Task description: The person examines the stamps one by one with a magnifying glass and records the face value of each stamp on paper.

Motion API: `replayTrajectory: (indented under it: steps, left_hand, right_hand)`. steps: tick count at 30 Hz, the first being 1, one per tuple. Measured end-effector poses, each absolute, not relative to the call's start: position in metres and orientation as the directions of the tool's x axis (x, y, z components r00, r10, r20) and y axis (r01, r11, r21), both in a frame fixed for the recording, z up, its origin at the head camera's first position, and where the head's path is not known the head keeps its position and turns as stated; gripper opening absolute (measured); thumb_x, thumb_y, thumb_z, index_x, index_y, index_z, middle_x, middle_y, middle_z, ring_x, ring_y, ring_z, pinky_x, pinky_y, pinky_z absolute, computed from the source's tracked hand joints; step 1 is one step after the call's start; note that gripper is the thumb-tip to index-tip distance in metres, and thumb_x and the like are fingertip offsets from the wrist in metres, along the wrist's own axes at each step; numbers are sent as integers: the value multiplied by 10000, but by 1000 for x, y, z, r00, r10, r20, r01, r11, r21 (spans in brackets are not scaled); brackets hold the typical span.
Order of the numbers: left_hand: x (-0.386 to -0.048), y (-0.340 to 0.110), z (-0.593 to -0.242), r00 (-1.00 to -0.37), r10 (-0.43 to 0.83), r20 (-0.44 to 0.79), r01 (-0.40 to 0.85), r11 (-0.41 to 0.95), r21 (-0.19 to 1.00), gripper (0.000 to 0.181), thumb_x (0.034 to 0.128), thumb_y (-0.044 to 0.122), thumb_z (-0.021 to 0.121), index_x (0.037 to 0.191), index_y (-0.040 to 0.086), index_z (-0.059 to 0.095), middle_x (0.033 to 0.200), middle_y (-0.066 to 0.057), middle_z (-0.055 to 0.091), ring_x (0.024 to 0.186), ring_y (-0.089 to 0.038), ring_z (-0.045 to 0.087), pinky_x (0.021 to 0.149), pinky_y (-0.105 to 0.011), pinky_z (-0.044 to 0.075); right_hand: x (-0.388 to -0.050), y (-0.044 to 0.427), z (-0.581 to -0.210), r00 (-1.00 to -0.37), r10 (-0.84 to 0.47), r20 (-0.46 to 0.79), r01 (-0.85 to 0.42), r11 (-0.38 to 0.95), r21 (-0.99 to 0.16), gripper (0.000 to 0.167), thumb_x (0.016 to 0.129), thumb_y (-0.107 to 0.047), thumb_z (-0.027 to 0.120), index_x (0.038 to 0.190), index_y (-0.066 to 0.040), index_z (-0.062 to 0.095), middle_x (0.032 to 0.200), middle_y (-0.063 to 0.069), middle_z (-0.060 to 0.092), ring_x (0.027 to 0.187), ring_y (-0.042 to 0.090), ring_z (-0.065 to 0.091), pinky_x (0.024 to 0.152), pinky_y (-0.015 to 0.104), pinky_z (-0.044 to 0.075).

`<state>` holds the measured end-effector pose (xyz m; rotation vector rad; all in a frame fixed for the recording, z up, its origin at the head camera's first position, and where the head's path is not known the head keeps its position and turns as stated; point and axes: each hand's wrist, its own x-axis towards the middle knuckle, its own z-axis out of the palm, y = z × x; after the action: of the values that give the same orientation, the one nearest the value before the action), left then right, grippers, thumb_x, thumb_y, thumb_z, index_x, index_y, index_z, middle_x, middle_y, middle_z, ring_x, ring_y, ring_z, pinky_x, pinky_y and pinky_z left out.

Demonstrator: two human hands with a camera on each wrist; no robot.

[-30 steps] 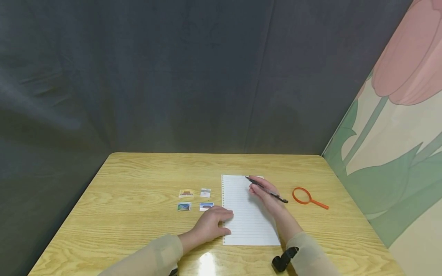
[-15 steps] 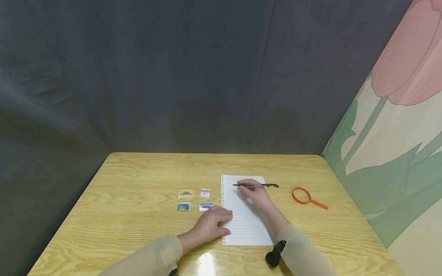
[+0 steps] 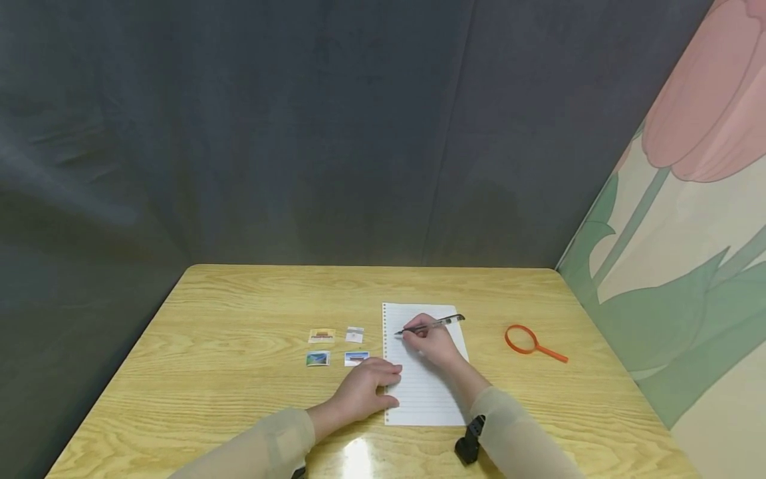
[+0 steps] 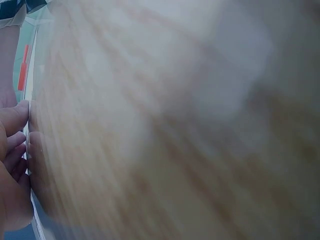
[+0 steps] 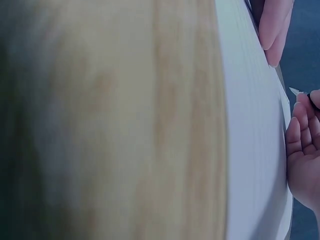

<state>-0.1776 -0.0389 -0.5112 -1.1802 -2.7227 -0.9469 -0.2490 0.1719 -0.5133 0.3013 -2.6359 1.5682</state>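
Observation:
A sheet of lined paper (image 3: 421, 406) with punched holes down its left side lies on the wooden table. My right hand (image 3: 435, 342) pinches a black-and-clear pen (image 3: 439, 322) over the upper part of the sheet, tip pointing left; whether the tip touches the paper, I cannot tell. My left hand (image 3: 364, 388) rests across the sheet's left edge with fingers extended and thumb apart. In the left wrist view the left hand (image 4: 12, 160) shows at the left border. The right hand (image 5: 305, 145) appears at the right border of the right wrist view, fingers curled at the pen.
Several small stamp-like pictures lie left of the paper, among them a yellow one (image 3: 322, 335) and a green-blue one (image 3: 318, 358). An orange magnifying glass (image 3: 522, 339) lies to the right. A dark curtain (image 3: 317, 133) hangs behind the table (image 3: 239, 306).
My right hand has moved left and slightly down over the paper with the pen, whose tip has turned from up-left to down-left. The left hand has stayed in place.

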Motion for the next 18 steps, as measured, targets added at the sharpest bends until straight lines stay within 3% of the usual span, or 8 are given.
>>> replayTrajectory:
  steps: [18]
  left_hand:
    - [-177,-38,-510,-711,656,253,672,529,518,433,808,190,826,1191,26,707,1306,-59,639,1208,-223,567,1067,-330,420]
  right_hand:
    - [-250,170,-515,-988,-92,126,-155,508,-848,72,866,-89,737,894,-134,689,830,-39,634,733,119,574,634,225,476]
